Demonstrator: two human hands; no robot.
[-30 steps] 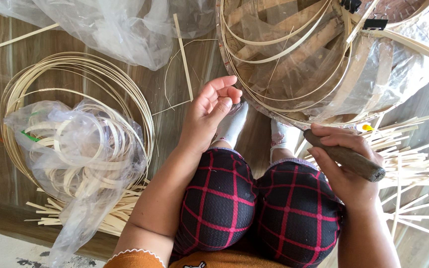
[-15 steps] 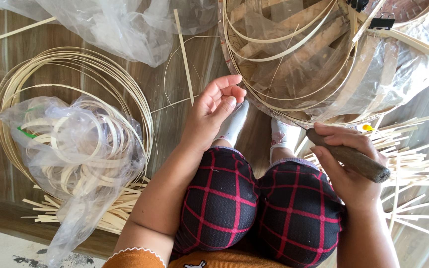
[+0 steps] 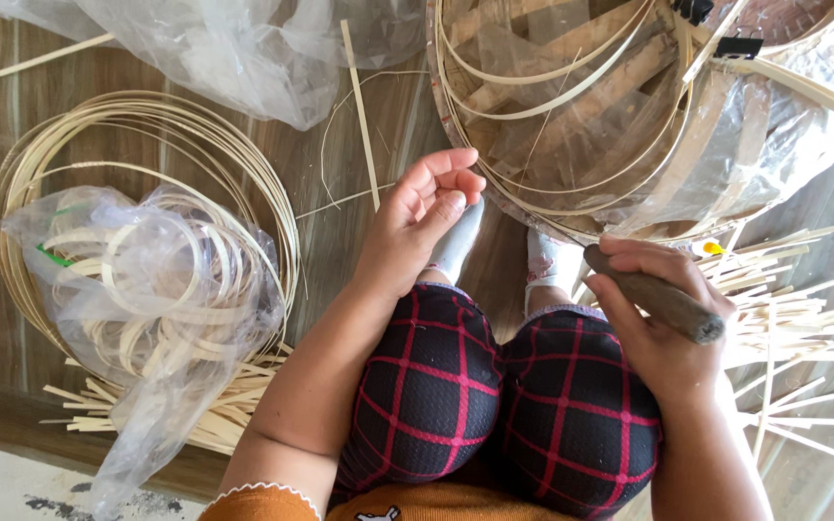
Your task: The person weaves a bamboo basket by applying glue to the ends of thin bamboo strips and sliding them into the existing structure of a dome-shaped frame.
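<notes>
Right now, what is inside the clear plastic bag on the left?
The clear plastic bag holds coiled pale bamboo strips and something small and green. The wrinkled plastic blurs its lower contents. It lies on a larger strip coil.

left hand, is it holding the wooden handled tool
No, the left hand is curled with no tool in it; the right hand grips the wooden-handled tool.

The left hand (image 3: 417, 227) is raised above the left knee, palm turned up toward the camera, fingers (image 3: 446, 174) curled loosely inward with the thumb laid across them. Its forearm runs bare from the near left. The right hand (image 3: 663, 323) rests over the right knee, fingers wrapped tight in a fist, knuckles to the left, wrist bent and forearm coming from the near right.
</notes>
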